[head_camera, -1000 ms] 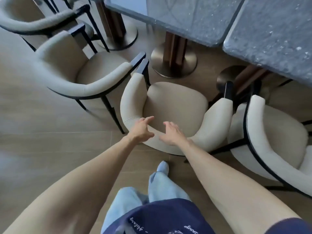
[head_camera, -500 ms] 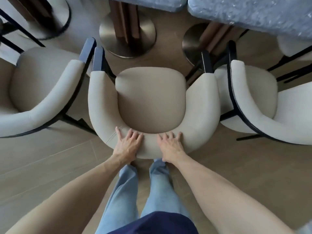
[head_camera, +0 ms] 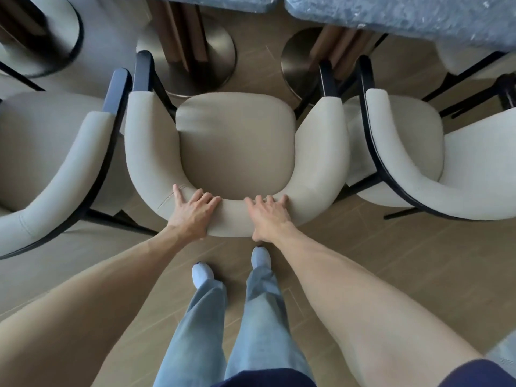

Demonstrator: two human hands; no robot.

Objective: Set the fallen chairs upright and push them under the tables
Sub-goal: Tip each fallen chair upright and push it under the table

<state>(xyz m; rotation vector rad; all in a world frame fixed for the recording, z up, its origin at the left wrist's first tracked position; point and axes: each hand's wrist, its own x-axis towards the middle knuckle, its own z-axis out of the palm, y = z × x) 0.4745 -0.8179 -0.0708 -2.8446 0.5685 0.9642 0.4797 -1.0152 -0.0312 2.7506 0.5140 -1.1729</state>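
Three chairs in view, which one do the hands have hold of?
The middle chair: left hand and right hand both lie flat on its curved backrest. The left chair and right chair flank it, untouched.

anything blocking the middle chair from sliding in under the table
Nothing lies on the bare floor ahead of the middle chair. The two round table bases stand just beyond its front legs and may limit travel. Both neighbouring chairs sit close alongside.
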